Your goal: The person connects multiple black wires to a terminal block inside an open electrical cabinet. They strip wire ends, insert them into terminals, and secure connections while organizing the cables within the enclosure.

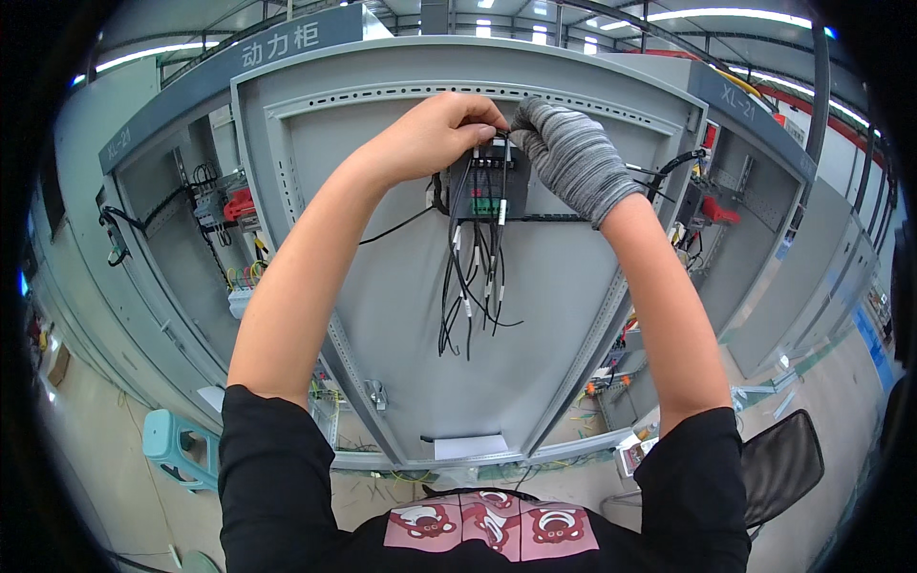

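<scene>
Wires [477, 256] hang in a loose black bundle, many with white sleeves, across the front of a dark module [517, 181] on the grey panel [564, 315]. At the module's upper edge, the bare left hand [441, 136] pinches a wire's upper end between thumb and forefinger. Close beside it, the right hand [565, 151], in a striped grey glove, has its fingers bent inward; whether they grip anything, I cannot tell. Low on the panel sits a white sheet [471, 447]; a turquoise stool [170, 435] stands at left, a black chair [788, 468] at right

Bright ceiling lights [735, 14], edge distortion
</scene>
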Available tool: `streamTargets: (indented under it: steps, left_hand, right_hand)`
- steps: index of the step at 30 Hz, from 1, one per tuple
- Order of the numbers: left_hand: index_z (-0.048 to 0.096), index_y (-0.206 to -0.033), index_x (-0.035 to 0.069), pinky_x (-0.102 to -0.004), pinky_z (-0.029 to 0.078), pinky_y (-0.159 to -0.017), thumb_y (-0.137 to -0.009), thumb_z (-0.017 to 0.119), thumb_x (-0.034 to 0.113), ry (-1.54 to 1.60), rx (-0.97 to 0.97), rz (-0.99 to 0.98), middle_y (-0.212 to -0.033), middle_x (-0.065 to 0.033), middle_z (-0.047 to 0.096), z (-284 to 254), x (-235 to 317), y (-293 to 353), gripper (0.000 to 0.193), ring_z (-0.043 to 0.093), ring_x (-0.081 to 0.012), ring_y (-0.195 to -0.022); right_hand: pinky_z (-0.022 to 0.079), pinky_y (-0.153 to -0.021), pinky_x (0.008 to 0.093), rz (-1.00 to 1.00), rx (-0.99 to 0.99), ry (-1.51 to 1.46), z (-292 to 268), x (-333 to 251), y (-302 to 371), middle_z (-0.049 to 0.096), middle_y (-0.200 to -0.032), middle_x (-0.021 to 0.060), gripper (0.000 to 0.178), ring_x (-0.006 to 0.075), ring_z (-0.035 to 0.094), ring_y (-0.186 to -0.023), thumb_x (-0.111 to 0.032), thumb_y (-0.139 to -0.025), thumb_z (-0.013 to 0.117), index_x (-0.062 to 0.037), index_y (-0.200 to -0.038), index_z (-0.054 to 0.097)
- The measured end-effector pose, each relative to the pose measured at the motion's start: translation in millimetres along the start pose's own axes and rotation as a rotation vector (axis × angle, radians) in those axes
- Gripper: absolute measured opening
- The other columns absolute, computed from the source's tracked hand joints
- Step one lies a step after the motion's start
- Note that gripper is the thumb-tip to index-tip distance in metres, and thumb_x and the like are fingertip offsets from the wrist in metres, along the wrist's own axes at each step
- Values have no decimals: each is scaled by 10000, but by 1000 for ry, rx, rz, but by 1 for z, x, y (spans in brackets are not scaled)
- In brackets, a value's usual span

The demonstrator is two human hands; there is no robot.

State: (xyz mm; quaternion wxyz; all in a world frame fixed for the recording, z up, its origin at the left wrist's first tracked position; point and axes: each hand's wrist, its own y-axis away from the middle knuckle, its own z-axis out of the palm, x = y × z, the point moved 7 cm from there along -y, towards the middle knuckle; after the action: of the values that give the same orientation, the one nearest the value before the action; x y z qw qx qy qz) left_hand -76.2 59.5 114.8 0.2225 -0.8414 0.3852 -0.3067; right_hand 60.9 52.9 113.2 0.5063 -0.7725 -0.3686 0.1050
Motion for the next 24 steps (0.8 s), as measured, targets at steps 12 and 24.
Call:
streamTargets:
  steps: [12,24]
  left_hand:
    - [654,-1122,16,-288,454,-891,-949,577,159,132,-53,-42,-997,-24,647,-5,-5,3,237,574,-116,-948]
    - [630,-880,37,-258,476,-794,-756,704,118,354,33,-176,-842,-40,651,3,-6,-7,166,612,-118,-822]
  right_hand:
    - [533,-738,462,24,-94,-6,0,-1,-3,675,-843,173,170,379,651,-805,-208,-907,586,-59,-963,646]
    - [523,-750,441,88,-96,-194,-4,0,-4,673,-876,183,152,384,643,-826,-97,-873,635,-41,-1012,613]
